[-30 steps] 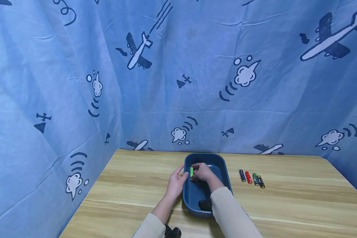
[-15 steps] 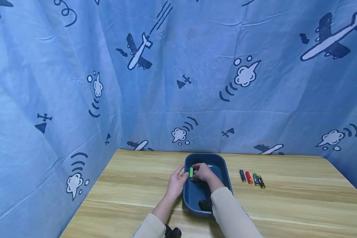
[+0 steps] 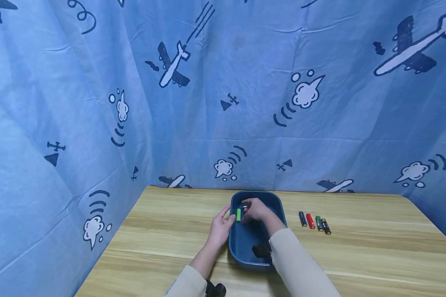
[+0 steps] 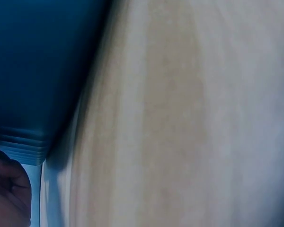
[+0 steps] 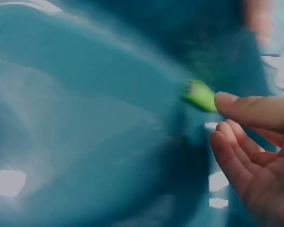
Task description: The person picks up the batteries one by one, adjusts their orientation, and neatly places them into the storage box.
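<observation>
A deep blue plastic bin (image 3: 241,247) stands on the table. Inside it, close to the left wall, is a bright green battery (image 3: 238,215), blurred in the right wrist view. My left hand (image 3: 218,230) grips the bin's left rim, thumb at the edge and fingers outside; the left wrist view catches only part of it at the corner. My right hand (image 3: 256,210) is inside the bin, just right of the battery. In the right wrist view the thumb (image 5: 251,111) is extended by the battery's end, and the other fingers are apart from it, loosely bent.
Right of the bin, several batteries lie side by side: a dark blue battery (image 3: 302,219), a red battery (image 3: 310,221), and darker ones. A blue curtain (image 3: 252,123) with airplane prints hangs behind the wooden table (image 3: 163,231).
My right hand has let go of the green battery and shifted slightly right and away from it. The battery stays near the bin's left wall. My left hand keeps its place.
</observation>
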